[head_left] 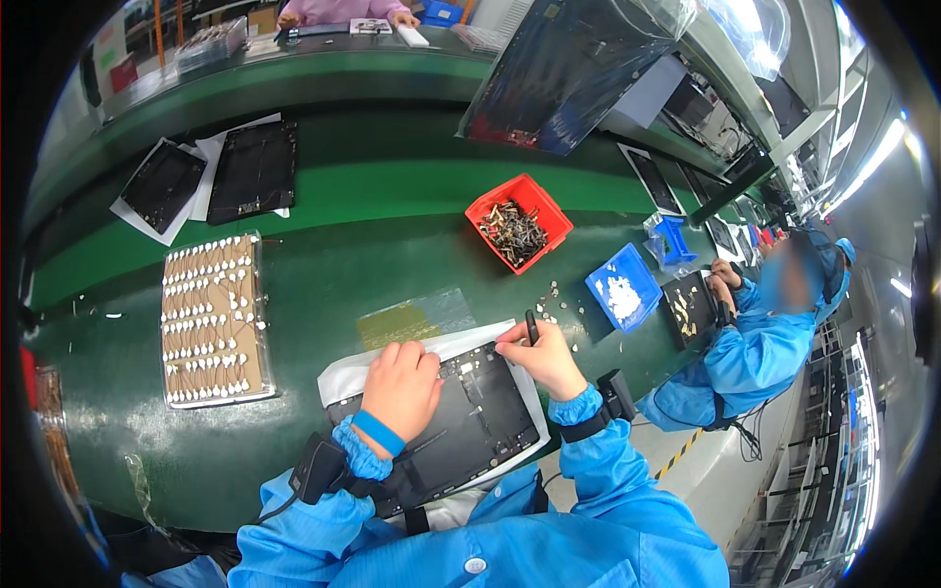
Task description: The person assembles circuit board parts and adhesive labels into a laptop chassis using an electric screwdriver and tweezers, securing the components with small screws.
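Panel [461,421] between tray [211,323], red bin [485,208]

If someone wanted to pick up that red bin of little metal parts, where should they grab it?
The red bin is open-topped with a raised rim and loose parts piled inside, so probably best to grip two opposite rim edges from above and keep it level. It sits apart from the blue bin, and its near side faces bare green belt, so coming from there looks clear.

I see a matt dark panel [461,416] lying on soft white foam sheet [343,377]. My sleeves look like smooth blue cloth. The red bin [544,211] is glossy plastic; the tray [211,318] looks like brown card under clear plastic.
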`<state>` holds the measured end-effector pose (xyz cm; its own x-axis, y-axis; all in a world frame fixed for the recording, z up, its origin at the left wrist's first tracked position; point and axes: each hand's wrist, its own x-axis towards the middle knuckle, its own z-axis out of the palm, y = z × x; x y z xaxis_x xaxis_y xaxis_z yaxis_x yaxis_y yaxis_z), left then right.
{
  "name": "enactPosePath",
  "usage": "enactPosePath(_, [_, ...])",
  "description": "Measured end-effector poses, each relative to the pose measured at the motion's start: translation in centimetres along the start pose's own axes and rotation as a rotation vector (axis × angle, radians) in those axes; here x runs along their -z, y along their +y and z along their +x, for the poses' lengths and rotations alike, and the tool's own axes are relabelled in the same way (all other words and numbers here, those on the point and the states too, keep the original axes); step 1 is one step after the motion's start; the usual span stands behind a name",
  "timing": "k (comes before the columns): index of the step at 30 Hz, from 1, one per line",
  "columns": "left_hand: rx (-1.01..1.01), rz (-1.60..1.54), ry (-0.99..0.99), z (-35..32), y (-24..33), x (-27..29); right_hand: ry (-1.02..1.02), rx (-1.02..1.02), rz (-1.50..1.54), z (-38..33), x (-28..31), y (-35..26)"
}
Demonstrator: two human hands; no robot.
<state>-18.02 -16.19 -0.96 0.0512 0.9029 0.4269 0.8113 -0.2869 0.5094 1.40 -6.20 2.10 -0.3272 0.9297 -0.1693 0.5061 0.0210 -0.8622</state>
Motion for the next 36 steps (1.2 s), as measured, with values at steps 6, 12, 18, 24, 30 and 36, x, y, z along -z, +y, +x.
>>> enactPosePath(6, [0.019, -0.001, 0.012, -0.1, 0.0, 0.1, 0.105, 0.063, -0.003, 0.7, -1.5, 2.0])
enactPosePath(12, [0.053, -0.011, -0.036, -0.2, -0.1, 0.1, 0.065, 0.044, -0.110, 1.1, -1.5, 1.3])
enactPosePath(18, [0.029, 0.125, 0.080, 0.4, 0.3, 0.5, 0.101, 0.224, -0.076, 1.7, -1.4, 1.6])
enactPosePath(24, [0.022, 0.052, -0.014, 0.3, -0.2, 0.1, -0.009, 0.302, 0.400, 2.0, -1.9, -1.4])
enactPosePath(30, [0.040, 0.042, -0.014, 0.2, -0.1, 0.2, -0.200, 0.189, 0.527, 3.5, -4.0, -0.7])
enactPosePath(36, [0.056, 0.049, -0.054, 0.1, -0.1, 0.0, -0.091, 0.203, 0.319, 3.0, -5.0, 0.0])
